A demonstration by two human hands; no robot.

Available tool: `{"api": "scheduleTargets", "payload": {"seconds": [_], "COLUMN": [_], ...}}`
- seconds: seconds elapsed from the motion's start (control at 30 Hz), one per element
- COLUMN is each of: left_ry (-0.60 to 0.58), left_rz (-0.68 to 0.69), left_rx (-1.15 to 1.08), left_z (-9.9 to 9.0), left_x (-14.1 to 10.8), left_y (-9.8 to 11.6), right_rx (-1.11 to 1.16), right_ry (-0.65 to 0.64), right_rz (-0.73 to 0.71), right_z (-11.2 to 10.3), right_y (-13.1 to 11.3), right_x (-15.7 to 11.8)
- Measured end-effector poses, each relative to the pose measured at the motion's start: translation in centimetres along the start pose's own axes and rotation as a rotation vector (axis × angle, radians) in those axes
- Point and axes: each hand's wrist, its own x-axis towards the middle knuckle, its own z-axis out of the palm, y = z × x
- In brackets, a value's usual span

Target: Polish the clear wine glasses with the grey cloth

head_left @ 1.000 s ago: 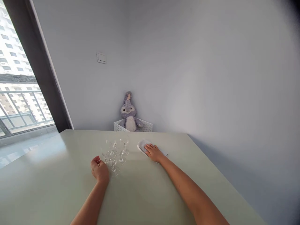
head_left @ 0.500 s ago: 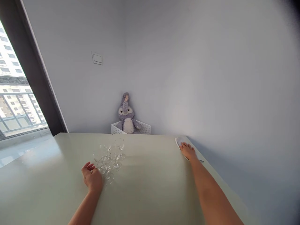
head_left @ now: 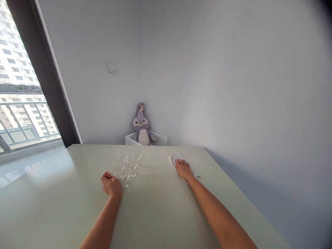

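My right hand (head_left: pixel 183 169) presses palm down on a white cloth (head_left: pixel 175 157), right of the table's middle. The cloth sticks out past the fingertips and beside the wrist. On the left, my left hand (head_left: pixel 112 185) rests on its side with its fingers loosely bent and apart, holding nothing; a ring shows on one finger. Several clear stemmed glasses (head_left: pixel 134 166) stand upright in a close group beside it. The back of that hand is right by the nearest glass (head_left: pixel 127 178); I cannot tell whether they touch.
The pale, glossy table (head_left: pixel 160 221) reaches back to a white perforated basket (head_left: pixel 162 139) with a grey plush toy (head_left: pixel 143 133) in it. A grey wall (head_left: pixel 246 86) runs along the right and back. A window (head_left: pixel 23 93) is at the left.
My right hand and the cloth have slid left across the table, away from its right edge. The left hand stays by the glasses; the whole view has shifted slightly.
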Motion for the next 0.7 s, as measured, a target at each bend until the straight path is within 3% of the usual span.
{"api": "scheduleTargets", "payload": {"seconds": [0.1,0.2,0.3,0.37,0.43,0.5,0.57,0.63,0.7], "left_ry": [0.014,0.015,0.016,0.016,0.014,0.014,0.020,0.026,0.027], "left_rz": [0.009,0.025,0.036,0.036,0.031,0.025,0.020,0.017,0.014], "left_rx": [0.002,-0.001,-0.007,-0.013,-0.022,-0.030,-0.037,-0.043,-0.047], "left_z": [-0.1,-0.1,-0.2,-0.1,-0.1,0.0,0.0,0.0,0.0], "left_x": [0.0,-0.1,-0.1,-0.1,0.0,0.1,0.1,0.1,0.0], "left_y": [0.2,0.4,0.5,0.6,0.7,0.7,0.8,0.9,1.0], "right_rx": [0.017,0.067,0.157,0.221,0.258,0.233,0.145,0.053,0.030], "right_ry": [-0.026,-0.065,-0.105,-0.096,-0.093,-0.088,-0.074,-0.046,-0.028], "right_rz": [-0.139,-0.335,-0.599,-0.731,-0.772,-0.643,-0.342,0.061,0.236], "right_z": [0.3,0.6,0.8,0.9,0.8,0.3,-0.7,-1.9,-2.7], "right_y": [-5.2,-9.0,-11.0,-10.9,-9.2,-5.4,0.0,5.9,11.1], "right_x": [-2.7,-8.2,-15.3,-18.8,-20.0,-18.8,-16.5,-14.7,-14.2]}}
